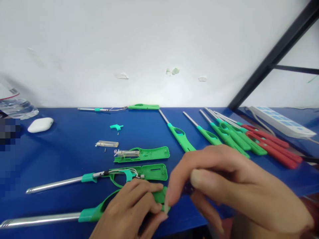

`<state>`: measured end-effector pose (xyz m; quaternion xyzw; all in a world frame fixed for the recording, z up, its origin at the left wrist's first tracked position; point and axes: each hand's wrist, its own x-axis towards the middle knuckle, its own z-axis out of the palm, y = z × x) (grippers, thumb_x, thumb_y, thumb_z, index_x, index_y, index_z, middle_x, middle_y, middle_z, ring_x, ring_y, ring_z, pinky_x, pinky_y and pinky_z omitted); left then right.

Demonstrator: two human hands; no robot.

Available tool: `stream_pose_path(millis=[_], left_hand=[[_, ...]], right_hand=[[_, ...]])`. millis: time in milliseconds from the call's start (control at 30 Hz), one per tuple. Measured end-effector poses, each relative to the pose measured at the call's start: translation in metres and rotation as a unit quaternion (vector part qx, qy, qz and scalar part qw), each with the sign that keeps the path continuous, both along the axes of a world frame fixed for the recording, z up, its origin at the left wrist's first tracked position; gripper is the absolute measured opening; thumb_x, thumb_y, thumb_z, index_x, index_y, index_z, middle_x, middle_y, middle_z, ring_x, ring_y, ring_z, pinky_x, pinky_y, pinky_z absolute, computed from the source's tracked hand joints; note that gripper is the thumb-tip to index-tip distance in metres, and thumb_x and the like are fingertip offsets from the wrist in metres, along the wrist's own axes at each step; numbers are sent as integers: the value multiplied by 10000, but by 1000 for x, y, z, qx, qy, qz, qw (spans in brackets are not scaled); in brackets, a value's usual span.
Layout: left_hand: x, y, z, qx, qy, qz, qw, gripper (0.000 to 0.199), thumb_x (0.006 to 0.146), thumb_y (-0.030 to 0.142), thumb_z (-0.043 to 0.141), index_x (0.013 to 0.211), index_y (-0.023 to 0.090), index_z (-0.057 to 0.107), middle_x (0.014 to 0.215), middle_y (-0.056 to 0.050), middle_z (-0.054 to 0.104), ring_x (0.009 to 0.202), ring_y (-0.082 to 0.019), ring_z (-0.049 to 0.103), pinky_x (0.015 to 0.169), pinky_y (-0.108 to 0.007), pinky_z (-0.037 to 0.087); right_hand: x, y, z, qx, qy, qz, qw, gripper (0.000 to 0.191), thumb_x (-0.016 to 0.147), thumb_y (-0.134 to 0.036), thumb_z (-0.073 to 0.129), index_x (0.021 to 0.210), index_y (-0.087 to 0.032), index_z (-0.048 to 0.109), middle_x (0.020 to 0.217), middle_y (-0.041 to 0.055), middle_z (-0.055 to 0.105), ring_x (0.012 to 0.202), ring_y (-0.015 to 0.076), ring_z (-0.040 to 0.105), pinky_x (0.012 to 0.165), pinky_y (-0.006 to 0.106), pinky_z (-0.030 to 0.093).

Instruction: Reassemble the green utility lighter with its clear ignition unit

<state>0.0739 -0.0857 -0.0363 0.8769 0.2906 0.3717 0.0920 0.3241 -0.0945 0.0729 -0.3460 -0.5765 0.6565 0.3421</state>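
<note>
Nearest the camera, the right hand [231,182] arches with bent fingers, its index fingertip at the end of a green lighter [86,215]; whether it pinches anything small, I cannot tell. The fingers of the left hand [132,209] curl over the handle, holding the lighter at the front of the blue surface [69,152].

Its barrel and collar look fitted, but the hands hide whether the handle is fully closed. Two half-shells lie open behind it: one [155,172] with barrel, trigger and wire laid in, the other [154,153] with a clear tank. A loose tank [107,143] and a loose trigger [116,127] lie apart, so more seems left to assemble. Green lighters [235,137] and red lighters [274,150] at the right look complete.

The held lighter's metal tip points left; its long axis runs nearly crosswise, the handle end slightly farther back.
</note>
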Motion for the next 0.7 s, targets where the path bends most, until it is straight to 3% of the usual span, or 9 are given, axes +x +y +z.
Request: stream_pose_path(millis=[67,133,200,267,333,400,500,600,700], left_hand=[[-1,0,-4,9,4,-16,1000,70,1141,307,659,1073,293,669,1172,26,857,1087,-150,852,1060,-236,674],[-2,0,-7,-2,13,-23,1000,57,1133,288,668,1078,285,654,1193,16,849,1122,-157,844,1108,-254,657],[-2,-1,-8,-17,16,-19,1000,89,1136,290,662,1049,284,650,1189,17,849,1111,-157,845,1121,-260,650],[-2,-2,-6,-25,16,-17,999,118,1140,304,654,1024,285,660,1180,20,856,1090,-163,851,1101,-267,662],[-2,-2,-2,-29,15,-16,999,140,1137,321,652,1003,285,674,1182,17,864,1093,-178,857,1065,-275,682],[-1,-1,0,-39,16,-18,999,137,1119,317,673,986,286,687,1159,22,868,1083,-186,864,1026,-277,700],[0,-1,0,-56,10,-19,998,111,1101,302,698,991,288,689,1116,30,863,1036,-183,867,1009,-288,711],[1,-1,-3,-51,-2,-25,998,78,1113,277,684,1036,290,675,1101,33,852,1002,-166,858,1020,-280,706],[1,-1,-3,-31,10,-18,999,96,1112,276,678,1017,287,673,1145,21,859,1047,-184,859,1025,-286,705]], right_hand=[[-3,-1,3,-3,-6,-36,999,222,1076,-457,798,997,-267,879,689,-61,623,578,68,531,544,179,430],[-7,-4,5,-7,-31,-93,995,161,924,-342,962,916,-263,822,710,-73,626,600,70,499,519,167,383],[-11,-8,5,-2,-66,-140,988,295,819,-242,1025,857,-260,733,711,-86,613,639,84,516,544,162,403],[-13,-9,4,35,-95,-162,982,295,854,-214,982,841,-262,691,708,-89,590,638,88,528,554,163,422],[-12,-9,3,82,-110,-163,977,152,925,-248,919,913,-284,772,694,-86,571,608,89,525,539,168,429],[-8,-8,2,107,-115,-118,981,38,966,-346,898,982,-322,873,701,-65,645,613,101,567,554,188,463],[-1,-6,0,108,-107,-65,986,114,1013,-437,858,1035,-353,932,844,-12,820,659,124,676,597,220,528],[0,-4,0,74,-91,-68,991,211,1115,-421,728,1105,-328,917,748,-28,766,576,92,658,555,195,496],[-7,-4,0,52,-82,-98,990,107,970,-365,889,903,-283,868,637,-67,675,535,79,588,497,169,439]])
